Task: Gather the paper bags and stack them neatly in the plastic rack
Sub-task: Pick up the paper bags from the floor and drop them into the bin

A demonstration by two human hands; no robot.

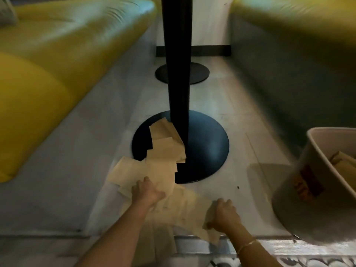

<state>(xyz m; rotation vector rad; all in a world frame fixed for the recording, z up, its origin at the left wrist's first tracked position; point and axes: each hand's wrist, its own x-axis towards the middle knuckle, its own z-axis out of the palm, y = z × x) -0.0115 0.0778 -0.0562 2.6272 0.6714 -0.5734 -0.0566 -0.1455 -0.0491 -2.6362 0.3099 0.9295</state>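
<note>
Yellow seats flanked floor. Plastic rack stood at right, few bags inside. Paper bags mostly lay scattered across table base: gathering barely begun. Left hand pressed on pile, fingers blurred; right hand pinched bag edge.

I read a dim, indoor frame: soft light falls from above and pools pale on the floor, with a dull sheen on the yellow seat and the round black table base. Motion blur smears the edges, worst on the plastic rack at right. Wide-angle distortion bows the seat. Shade darkens the space beneath the right bench.
</note>
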